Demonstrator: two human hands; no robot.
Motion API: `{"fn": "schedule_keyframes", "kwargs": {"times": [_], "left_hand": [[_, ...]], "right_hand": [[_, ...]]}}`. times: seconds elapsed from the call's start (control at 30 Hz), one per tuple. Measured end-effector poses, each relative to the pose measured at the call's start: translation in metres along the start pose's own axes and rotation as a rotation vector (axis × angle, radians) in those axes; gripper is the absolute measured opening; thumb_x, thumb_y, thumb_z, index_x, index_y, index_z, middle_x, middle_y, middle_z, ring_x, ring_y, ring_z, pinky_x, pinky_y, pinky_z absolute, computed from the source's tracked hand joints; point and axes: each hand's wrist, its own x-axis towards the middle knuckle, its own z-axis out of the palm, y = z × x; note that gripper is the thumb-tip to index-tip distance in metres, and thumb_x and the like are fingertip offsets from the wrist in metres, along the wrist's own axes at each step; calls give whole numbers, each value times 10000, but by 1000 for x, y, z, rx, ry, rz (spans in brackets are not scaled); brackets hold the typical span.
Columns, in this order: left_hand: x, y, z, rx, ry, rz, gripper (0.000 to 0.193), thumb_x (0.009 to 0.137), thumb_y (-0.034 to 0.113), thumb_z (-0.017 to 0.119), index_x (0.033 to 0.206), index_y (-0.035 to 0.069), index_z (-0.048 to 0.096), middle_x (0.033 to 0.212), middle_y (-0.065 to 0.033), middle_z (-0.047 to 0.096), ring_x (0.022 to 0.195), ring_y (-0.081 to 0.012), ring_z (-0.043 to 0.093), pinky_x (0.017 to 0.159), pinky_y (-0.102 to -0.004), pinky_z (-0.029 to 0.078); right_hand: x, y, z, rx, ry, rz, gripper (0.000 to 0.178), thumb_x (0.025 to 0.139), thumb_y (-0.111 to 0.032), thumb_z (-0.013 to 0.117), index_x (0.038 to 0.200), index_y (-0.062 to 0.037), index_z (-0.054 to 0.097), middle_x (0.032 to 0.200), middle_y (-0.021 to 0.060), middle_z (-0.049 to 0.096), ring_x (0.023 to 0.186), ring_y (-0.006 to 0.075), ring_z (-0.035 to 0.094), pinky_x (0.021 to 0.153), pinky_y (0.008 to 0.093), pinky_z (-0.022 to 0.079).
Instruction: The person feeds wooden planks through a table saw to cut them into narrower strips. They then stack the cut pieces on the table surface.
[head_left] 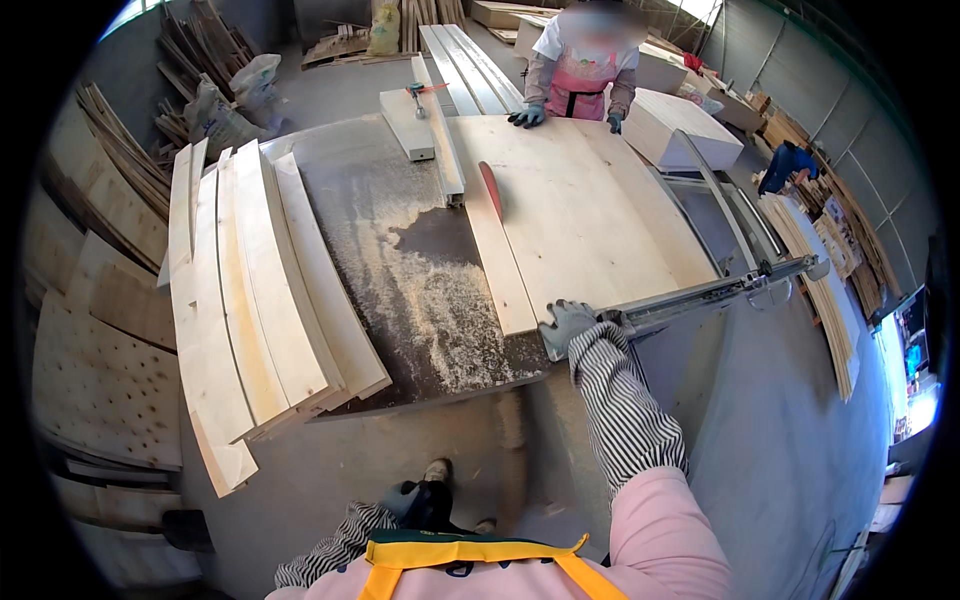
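Note:
A wide pale wooden panel (600, 220) lies on the dark saw table (430, 310). At its near edge, beside the metal crosscut fence (700, 292), my grey-gloved right hand (568, 325) grips the panel, fingers over the top. A narrow wooden strip (505, 280) lies along the panel's left side, with a line between them. The red curved blade or guard (490, 190) stands up in that line. Low by my leg, my gloved left hand (400, 498) hangs away from the table; its fingers are too blurred to read.
Long cut boards (235, 290) are stacked on the table's left side. A metal rip fence (440, 150) stands left of the blade, and sawdust (440, 320) covers the surface. Across the table, a co-worker (580, 70) in a pink apron rests gloved hands at the panel's far edge.

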Motion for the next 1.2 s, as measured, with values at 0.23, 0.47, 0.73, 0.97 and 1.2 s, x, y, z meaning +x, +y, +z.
{"fn": "schedule_keyframes", "kwargs": {"times": [0.23,0.47,0.73,0.97,1.2], "left_hand": [[56,102,77,-342,-135,210,388,883,405,603,976,31,558,795,-72,589,630,-163,570,554,-289,489],[83,193,161,-485,-68,84,606,841,629,507,972,41,576,828,-141,617,751,-252,614,620,-389,520],[102,142,221,-126,248,453,591,870,512,561,1128,-19,562,1048,-180,642,927,-257,619,800,-346,477],[2,110,263,8,351,406,568,865,462,591,1165,-18,551,1098,-206,626,989,-281,613,839,-362,463],[-43,106,271,-136,360,509,576,844,498,580,958,-66,581,840,-237,631,809,-349,613,721,-414,465]], "right_hand": [[-78,7,22,26,80,18,542,785,-456,554,1198,-106,585,1319,107,508,1225,259,435,1075,398,259],[-168,22,36,27,106,-7,510,787,-409,557,1177,-80,573,1299,137,506,1219,259,428,1086,413,226],[-259,29,51,29,108,-20,531,772,-411,572,1176,-66,560,1283,135,508,1219,254,422,1086,420,218],[-328,41,62,16,68,-26,600,730,-436,598,1206,-74,541,1301,150,481,1234,274,401,1085,422,212],[-389,48,74,66,81,-56,655,770,-492,584,1275,-85,490,1308,151,463,1247,289,376,1078,473,195]]}}
